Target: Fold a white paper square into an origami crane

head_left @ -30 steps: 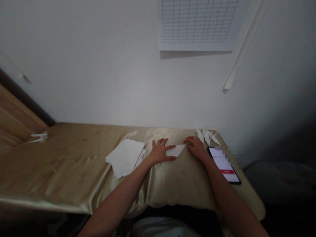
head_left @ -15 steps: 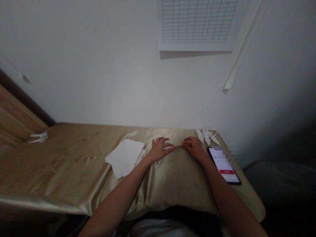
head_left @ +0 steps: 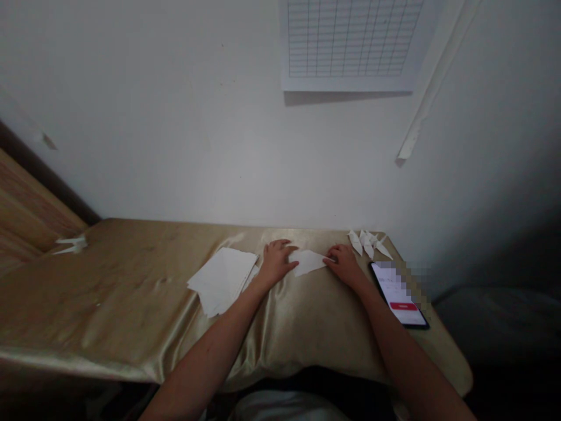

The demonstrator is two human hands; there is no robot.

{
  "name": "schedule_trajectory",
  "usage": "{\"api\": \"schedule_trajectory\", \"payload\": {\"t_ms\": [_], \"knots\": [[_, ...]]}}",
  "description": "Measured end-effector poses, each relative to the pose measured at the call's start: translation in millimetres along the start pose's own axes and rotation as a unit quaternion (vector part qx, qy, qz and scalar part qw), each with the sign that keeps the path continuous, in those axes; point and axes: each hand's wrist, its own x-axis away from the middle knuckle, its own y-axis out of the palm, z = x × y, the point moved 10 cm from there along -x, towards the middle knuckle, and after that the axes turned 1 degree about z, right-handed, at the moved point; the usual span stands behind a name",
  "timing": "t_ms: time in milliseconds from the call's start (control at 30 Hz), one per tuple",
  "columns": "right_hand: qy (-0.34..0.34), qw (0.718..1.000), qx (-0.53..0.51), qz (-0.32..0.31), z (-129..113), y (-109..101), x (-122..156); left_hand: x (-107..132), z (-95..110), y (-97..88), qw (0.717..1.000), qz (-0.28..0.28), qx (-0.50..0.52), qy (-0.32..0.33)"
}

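Note:
A white folded paper [head_left: 310,262], kite-like in outline, lies between my hands on the gold cloth. Its narrow right tip is pinched in the thumb and fingers of my right hand [head_left: 345,263]. At the paper's wide left end rests my left hand [head_left: 276,261], thumb and fingers spread apart around that edge. Beside my left forearm sits a stack of white paper sheets [head_left: 222,278]. Beyond my right hand, several folded paper cranes [head_left: 367,243] lie close together near the wall.
A phone [head_left: 400,295] with a lit screen lies right of my right forearm. The gold satin cloth [head_left: 118,292] is wrinkled over the table. Another folded white paper piece [head_left: 72,244] lies far left. A printed grid sheet [head_left: 350,47] hangs on the wall behind.
The folded paper, seen edge-on before, now shows its broad face between my hands. My left hand has shifted slightly left, with its thumb and fingers farther apart.

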Motion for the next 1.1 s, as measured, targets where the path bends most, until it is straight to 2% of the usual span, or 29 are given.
{"api": "schedule_trajectory", "payload": {"t_ms": [200,333,600,767,933,1100], "knots": [[-0.004,1.0,-0.003,0.013,-3,0,3,10,24,27.6,0.987,-0.124,-0.007,0.102],[-0.019,1.0,-0.019,0.006,-2,1,3,15,32,33.1,0.978,-0.166,-0.005,0.129],[-0.021,0.999,-0.042,0.026,-3,-7,4,13,34,14.7,0.987,-0.112,-0.034,0.113],[-0.034,0.997,-0.05,0.043,-6,-11,5,13,35,16.3,0.987,-0.101,-0.043,0.115],[-0.057,0.995,-0.06,0.052,-6,-8,4,14,36,22.4,0.982,-0.107,-0.038,0.149],[-0.058,0.995,-0.058,0.049,-7,-8,5,12,34,11.4,0.986,-0.078,-0.062,0.135]]}}
